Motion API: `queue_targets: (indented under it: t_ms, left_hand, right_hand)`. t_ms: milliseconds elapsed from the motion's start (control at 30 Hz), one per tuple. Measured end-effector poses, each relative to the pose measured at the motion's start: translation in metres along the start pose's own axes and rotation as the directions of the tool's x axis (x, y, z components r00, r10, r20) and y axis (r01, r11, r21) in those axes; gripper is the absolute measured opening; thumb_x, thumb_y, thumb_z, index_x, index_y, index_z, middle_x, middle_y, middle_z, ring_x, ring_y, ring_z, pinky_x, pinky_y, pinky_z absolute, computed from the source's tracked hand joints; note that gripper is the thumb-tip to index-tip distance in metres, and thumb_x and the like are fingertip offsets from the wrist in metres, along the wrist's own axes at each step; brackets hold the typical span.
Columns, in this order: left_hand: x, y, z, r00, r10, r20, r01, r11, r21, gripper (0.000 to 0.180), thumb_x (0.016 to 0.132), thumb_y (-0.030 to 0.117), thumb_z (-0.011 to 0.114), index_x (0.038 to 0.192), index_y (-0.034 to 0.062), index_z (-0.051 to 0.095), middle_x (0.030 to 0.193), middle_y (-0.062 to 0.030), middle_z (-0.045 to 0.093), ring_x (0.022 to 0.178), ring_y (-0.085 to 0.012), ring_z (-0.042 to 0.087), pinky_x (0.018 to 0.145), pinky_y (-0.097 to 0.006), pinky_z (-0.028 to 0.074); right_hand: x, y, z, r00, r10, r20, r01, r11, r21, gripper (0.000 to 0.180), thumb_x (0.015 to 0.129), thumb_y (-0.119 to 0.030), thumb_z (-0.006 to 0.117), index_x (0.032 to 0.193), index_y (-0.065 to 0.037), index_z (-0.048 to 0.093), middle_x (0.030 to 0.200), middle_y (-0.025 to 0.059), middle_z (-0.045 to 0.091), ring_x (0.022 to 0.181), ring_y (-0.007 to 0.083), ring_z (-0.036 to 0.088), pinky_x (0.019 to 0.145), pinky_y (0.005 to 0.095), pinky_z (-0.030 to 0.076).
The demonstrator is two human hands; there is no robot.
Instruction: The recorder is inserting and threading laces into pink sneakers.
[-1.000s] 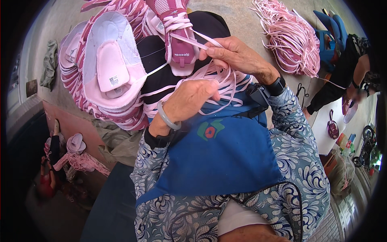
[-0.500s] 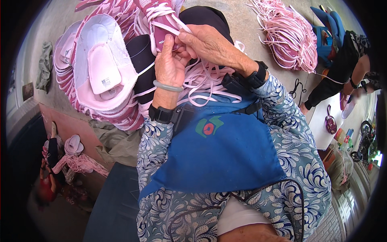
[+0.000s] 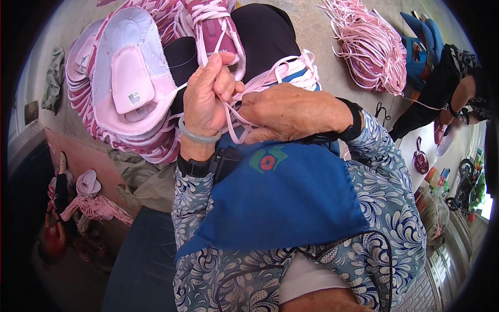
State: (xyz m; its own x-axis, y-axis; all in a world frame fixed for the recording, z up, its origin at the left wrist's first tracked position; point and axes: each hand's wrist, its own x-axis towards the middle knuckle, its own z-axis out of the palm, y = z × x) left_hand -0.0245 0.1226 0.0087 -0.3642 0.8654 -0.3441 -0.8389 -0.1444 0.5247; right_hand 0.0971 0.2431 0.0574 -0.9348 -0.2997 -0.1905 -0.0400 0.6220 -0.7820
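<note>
A pink and white shoe upper lies on my dark lap, toe pointing away. My left hand pinches a pale pink lace just below the shoe's tongue. My right hand is closed around the same lace a little to the right, and loops of pink laces spill over my lap beneath it. A blue apron covers my front.
A tall stack of pink shoe uppers stands at my left. A heap of pink laces lies at the upper right. Another person in black works at the far right. A second person sits at the lower left.
My hands have come down from the shoe's eyelets toward my chest, pulling the lace with them. The right hand has swung from above the shoe to beside the left hand.
</note>
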Motion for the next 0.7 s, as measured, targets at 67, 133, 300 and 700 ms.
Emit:
queue_targets:
  t_ms: [67, 133, 300, 700]
  left_hand:
    - [-0.006, 0.006, 0.002, 0.999, -0.003, -0.042, 0.009, 0.992, 0.127, 0.031, 0.096, 0.026, 0.043, 0.099, -0.0025, 0.057, 0.054, 0.0030, 0.036, 0.045, -0.0055, 0.033, 0.049, -0.022, 0.040]
    - [-0.009, -0.003, 0.013, 0.992, 0.045, -0.116, -0.015, 0.968, 0.249, 0.032, 0.096, 0.026, 0.042, 0.099, -0.0023, 0.057, 0.054, 0.0043, 0.035, 0.044, -0.0024, 0.028, 0.042, -0.018, 0.030]
    - [-0.016, -0.008, 0.021, 0.951, 0.259, -0.167, -0.126, 0.821, 0.557, 0.030, 0.096, 0.022, 0.042, 0.113, -0.0013, 0.049, 0.058, 0.0050, 0.035, 0.045, -0.0013, 0.029, 0.040, -0.016, 0.025]
    - [-0.022, -0.003, 0.016, 0.880, 0.474, 0.012, -0.149, 0.252, 0.956, 0.019, 0.089, 0.018, 0.057, 0.095, -0.0002, 0.056, 0.070, -0.0044, 0.057, 0.064, -0.0086, 0.051, 0.058, -0.023, 0.042]
  right_hand:
    - [-0.001, 0.013, -0.026, 0.941, 0.011, -0.338, 0.043, 0.988, 0.151, 0.029, 0.084, -0.030, 0.062, 0.091, -0.001, 0.062, 0.086, 0.0130, 0.060, 0.075, 0.0264, 0.060, 0.066, 0.0336, 0.048]
    - [0.014, 0.048, -0.034, 0.670, -0.010, -0.743, -0.044, 0.998, -0.053, 0.018, 0.088, -0.018, 0.057, 0.095, -0.003, 0.064, 0.085, 0.0088, 0.060, 0.069, 0.0169, 0.059, 0.059, 0.0249, 0.046]
    - [0.052, 0.081, -0.048, 0.616, -0.151, -0.773, -0.056, 0.971, -0.234, 0.016, 0.081, -0.017, 0.057, 0.084, -0.002, 0.059, 0.079, 0.0175, 0.056, 0.076, 0.0337, 0.057, 0.066, 0.0386, 0.046]
    - [0.066, 0.088, -0.068, 0.840, 0.014, -0.543, -0.179, 0.951, -0.253, 0.014, 0.076, -0.015, 0.058, 0.082, -0.002, 0.058, 0.078, 0.0178, 0.055, 0.070, 0.0368, 0.056, 0.062, 0.0416, 0.046]
